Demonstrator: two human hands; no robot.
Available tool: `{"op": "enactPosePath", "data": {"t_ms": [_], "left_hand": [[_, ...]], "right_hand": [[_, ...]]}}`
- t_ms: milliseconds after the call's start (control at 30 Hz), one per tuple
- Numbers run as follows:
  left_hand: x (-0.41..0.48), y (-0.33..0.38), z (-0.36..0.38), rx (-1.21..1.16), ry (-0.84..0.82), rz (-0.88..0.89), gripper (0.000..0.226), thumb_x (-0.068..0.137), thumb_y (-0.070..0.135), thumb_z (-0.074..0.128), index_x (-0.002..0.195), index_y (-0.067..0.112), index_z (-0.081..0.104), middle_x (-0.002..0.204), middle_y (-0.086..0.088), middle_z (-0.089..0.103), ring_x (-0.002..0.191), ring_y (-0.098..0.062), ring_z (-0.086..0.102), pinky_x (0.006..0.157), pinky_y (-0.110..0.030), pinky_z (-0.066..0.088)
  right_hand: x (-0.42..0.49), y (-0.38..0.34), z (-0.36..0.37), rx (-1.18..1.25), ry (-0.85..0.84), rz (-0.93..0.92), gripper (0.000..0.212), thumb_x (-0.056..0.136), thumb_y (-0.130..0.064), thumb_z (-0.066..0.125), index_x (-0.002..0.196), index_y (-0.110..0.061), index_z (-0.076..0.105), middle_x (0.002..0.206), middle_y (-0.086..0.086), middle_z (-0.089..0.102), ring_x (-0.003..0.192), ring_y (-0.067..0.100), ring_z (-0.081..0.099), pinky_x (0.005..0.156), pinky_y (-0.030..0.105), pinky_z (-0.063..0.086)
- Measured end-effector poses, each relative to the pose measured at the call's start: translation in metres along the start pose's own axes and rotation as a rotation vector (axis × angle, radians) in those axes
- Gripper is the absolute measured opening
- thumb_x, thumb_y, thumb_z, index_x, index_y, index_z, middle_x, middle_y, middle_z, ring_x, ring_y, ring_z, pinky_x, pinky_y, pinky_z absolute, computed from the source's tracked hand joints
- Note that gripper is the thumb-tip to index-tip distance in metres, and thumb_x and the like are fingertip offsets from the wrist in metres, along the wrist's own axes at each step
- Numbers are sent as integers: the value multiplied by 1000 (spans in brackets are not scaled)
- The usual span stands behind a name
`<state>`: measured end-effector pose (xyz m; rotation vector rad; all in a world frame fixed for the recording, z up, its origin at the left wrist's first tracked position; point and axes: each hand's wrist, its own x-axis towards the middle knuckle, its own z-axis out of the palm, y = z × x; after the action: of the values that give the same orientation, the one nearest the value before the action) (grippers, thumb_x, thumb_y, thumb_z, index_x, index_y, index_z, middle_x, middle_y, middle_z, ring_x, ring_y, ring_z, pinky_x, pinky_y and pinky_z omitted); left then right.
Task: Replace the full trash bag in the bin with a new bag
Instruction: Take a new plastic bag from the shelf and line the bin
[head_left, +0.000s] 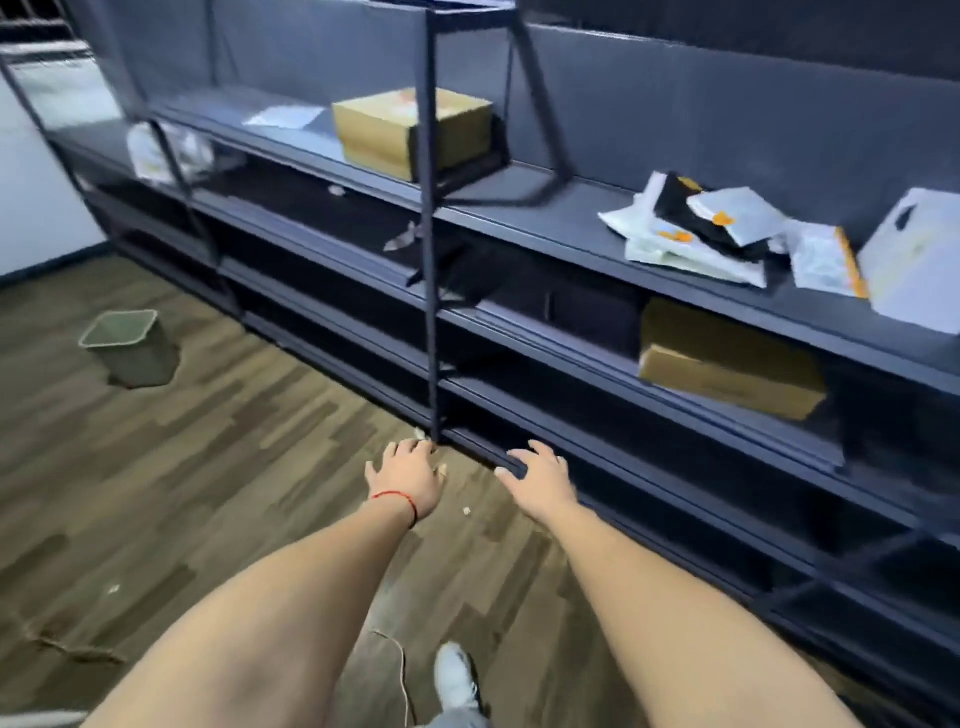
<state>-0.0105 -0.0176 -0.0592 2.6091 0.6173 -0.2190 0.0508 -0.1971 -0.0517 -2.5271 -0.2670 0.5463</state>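
Both the left hand (408, 475) and the right hand (540, 480) reach forward spread and empty at lower centre, while the small grey-green plastic bin (132, 348) sits far off at left, seemingly unlined, so no fresh bag is at hand to fit.

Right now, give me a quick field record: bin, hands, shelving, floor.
bin: small green plastic trash bin standing on the floor at far left, apart from both hands; no bag visible in it
left hand: empty, fingers spread, red string on the wrist
right hand: empty, fingers spread, in front of the lowest shelf
shelving: dark metal shelf unit along the wall, holding a brown cardboard box and loose white mail packets
floor: wood-plank floor with small scraps near the hands
new bag: none in view
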Motion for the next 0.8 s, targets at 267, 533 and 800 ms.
{"op": "enactPosePath", "data": {"t_ms": [267,533,800], "left_hand": [[84,-47,-27,-94,69,-172,45,93,47,43,132,27,47,146,3,39,139,-21,27,112,-59,22],[146,-95,-73,-111,111,-316,44,92,47,43,132,27,47,145,2,40,137,-22,30,111,-61,22],[213,-145,-105,-146,150,-456,43,92,47,44,131,29,46,146,5,38,138,-19,29,112,-60,21]], "right_hand": [[103,-83,17,-142,-124,-184,53,90,-51,53,138,-30,49,158,-5,24,143,24,22,113,46,23],[194,-160,30,-160,-192,-276,50,91,-50,53,136,-27,52,157,-4,25,142,25,23,112,48,24],[282,-244,59,-241,-307,-416,52,90,-52,52,137,-29,49,158,-5,22,144,23,20,115,46,24]]}}
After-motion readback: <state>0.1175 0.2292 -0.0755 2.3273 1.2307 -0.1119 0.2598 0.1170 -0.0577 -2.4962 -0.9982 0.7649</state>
